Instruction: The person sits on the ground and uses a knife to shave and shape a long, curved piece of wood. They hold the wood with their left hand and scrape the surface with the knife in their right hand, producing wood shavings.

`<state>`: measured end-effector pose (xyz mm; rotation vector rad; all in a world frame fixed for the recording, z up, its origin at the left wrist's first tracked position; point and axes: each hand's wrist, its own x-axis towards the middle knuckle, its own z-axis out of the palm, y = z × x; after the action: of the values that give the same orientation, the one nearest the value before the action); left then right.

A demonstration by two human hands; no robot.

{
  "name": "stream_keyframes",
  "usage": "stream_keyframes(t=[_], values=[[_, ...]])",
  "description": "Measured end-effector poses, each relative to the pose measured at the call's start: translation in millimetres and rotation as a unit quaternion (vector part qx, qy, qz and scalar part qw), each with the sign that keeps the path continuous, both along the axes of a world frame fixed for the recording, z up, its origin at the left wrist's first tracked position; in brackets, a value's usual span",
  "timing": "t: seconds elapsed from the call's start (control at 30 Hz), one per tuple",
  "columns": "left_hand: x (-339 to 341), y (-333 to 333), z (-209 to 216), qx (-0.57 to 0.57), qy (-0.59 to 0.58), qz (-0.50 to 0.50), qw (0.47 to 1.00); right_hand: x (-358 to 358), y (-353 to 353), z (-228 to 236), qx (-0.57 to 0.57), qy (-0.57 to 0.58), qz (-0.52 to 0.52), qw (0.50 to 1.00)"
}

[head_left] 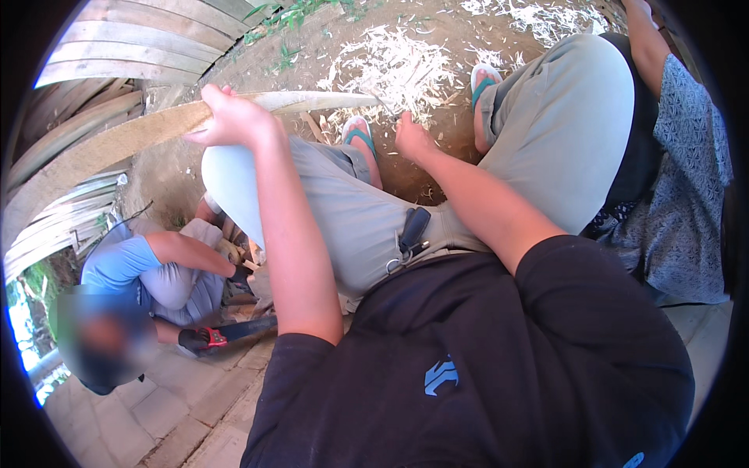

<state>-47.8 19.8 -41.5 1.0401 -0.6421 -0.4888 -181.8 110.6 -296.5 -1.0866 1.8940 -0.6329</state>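
Observation:
A long, flat, pale wooden strip runs from the left rim to a narrow tip between my knees. My left hand grips it above my left knee, thumb on top. The stretch beyond that hand looks whiter. Close to the tip, my right hand is closed in a fist. Something thin and greyish shows by its fingers, too small to name. White wood shavings lie heaped on the ground beyond both hands.
At my left a crouching person in a light blue shirt holds a saw with a red handle in a dark-gloved hand. Another person in patterned cloth sits close at my right. Wooden planks stand at the far left.

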Motion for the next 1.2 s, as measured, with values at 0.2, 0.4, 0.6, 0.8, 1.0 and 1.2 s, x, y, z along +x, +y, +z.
stream_keyframes(t=[0.2, 0.4, 0.6, 0.8, 1.0, 1.2], values=[[-2.2, 1.2, -0.4, 0.015, -0.001, 0.000, 1.000, 0.6, -3.7, -30.3, -0.033, 0.051, 0.014, 0.998], [2.6, 5.0, -1.3, 0.043, 0.010, 0.022, 0.999, 9.8, 5.5, -1.1, -0.070, 0.044, 0.065, 0.994], [4.4, 1.5, -3.9, 0.014, -0.005, 0.010, 1.000, 18.1, 2.3, 2.4, -0.136, 0.032, 0.082, 0.987], [5.5, -5.2, -3.6, 0.034, 0.005, 0.015, 0.999, 16.5, -4.5, -7.5, -0.040, 0.082, 0.068, 0.993], [3.2, 0.7, 1.7, 0.066, 0.012, 0.012, 0.998, -3.3, 4.2, -6.5, 0.028, 0.093, 0.078, 0.992], [2.9, -3.1, -3.1, 0.001, -0.015, 0.002, 1.000, -2.8, 0.4, -3.9, -0.016, 0.104, 0.086, 0.991]])
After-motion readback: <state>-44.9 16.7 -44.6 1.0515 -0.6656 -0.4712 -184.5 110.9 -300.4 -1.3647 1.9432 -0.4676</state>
